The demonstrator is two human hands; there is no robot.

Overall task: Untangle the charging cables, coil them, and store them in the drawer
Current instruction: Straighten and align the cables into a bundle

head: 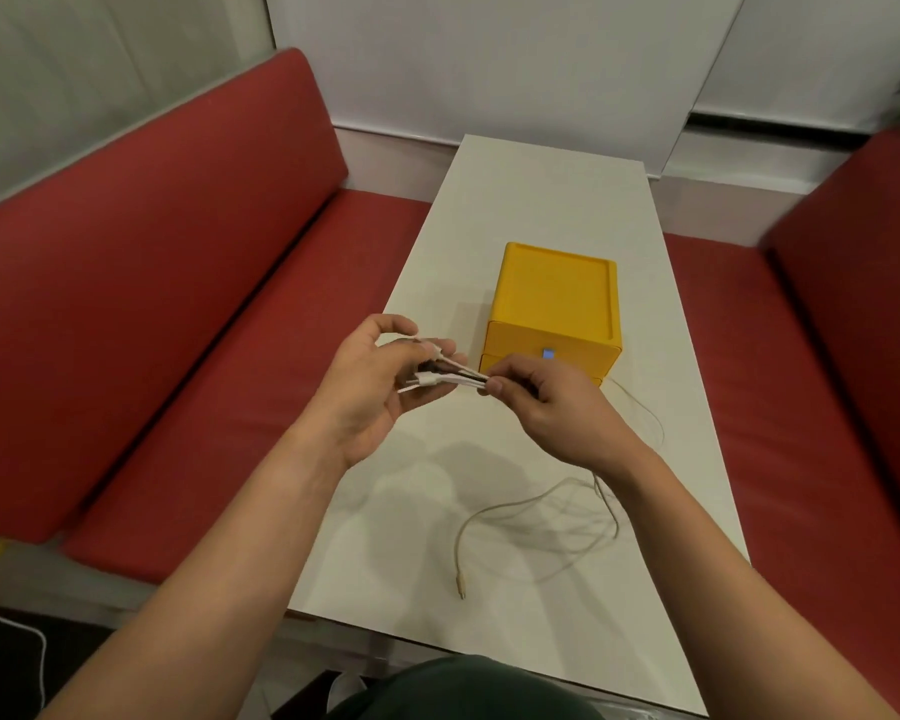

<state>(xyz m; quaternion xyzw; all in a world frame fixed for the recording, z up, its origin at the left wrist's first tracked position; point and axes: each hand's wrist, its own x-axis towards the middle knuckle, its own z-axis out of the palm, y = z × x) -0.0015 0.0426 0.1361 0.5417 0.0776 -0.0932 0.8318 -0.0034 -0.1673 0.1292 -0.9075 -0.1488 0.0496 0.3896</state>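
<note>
Both hands hold a bundle of charging cables (445,375) above the white table (541,210), white strands with a dark one among them. My left hand (380,381) cups the plug ends. My right hand (546,402) pinches the strands between thumb and fingers, just in front of the yellow drawer box (554,293). The loose lengths of cable (536,517) trail down from my right hand and loop over the near half of the table, one plug end (461,589) lying near the front edge. The box's drawers look pushed in.
Red cushioned benches (141,314) run along both sides of the narrow table, the right bench (827,366) close to its edge. A white wall panel stands behind. A thin white cord (37,652) lies on the floor at lower left.
</note>
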